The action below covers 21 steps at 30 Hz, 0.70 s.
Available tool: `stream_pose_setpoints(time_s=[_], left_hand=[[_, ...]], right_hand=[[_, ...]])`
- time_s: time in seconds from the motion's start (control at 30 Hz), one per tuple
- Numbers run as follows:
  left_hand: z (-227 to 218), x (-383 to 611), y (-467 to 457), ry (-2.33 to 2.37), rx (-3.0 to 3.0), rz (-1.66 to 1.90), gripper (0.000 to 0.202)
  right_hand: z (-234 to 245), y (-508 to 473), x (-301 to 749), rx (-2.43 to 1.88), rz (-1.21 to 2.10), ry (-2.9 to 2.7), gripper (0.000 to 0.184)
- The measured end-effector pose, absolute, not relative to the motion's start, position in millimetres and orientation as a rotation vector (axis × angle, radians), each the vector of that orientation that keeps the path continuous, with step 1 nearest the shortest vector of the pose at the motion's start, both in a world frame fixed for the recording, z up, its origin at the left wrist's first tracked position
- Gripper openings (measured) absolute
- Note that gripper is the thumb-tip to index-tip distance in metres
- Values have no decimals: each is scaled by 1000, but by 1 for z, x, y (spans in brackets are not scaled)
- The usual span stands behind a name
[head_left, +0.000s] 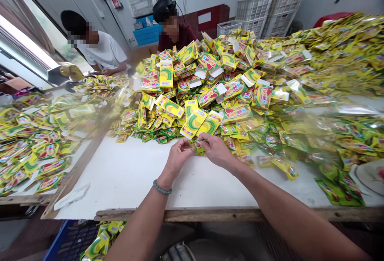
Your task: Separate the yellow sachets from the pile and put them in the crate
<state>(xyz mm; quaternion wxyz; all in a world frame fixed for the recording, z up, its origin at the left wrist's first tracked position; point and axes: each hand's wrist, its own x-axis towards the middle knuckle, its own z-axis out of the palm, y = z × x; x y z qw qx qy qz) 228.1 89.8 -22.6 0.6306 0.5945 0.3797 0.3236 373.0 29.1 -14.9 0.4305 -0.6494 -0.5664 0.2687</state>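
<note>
My left hand (177, 158) and my right hand (216, 151) are close together at the front edge of a heap, fingertips pinched. Between them shows a small green and yellow packet (198, 148), partly hidden by my fingers. A bracelet of beads circles my left wrist. Just beyond my fingertips lie yellow and green small boxes (194, 123), some with a barcode showing. The heap mixes printed boxes, several with white flaps standing open, and small green packets (171, 134) at its foot.
A white tabletop (129, 177) has a wooden front edge (210, 215). More packets cover the right side and the left table, past a wooden strip (81, 165). Two people sit opposite. A blue crate (64, 239) with packets stands below. White crates (255, 1) are stacked behind.
</note>
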Motion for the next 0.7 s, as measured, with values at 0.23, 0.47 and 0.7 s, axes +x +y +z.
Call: stream_pose_setpoints(time_s=[0.23,0.47,0.7], left_hand=[[-20,224,91,791,1031,783,32],[-24,226,95,812,952,812,31],[-22,229,94,819,974,889,35]], right_hand=[[-21,32,376,-1492,972,-1256,32],[-34,31,366,-1525,838,-1335,27],[-32,32,366,-1584,684,-1392,34]])
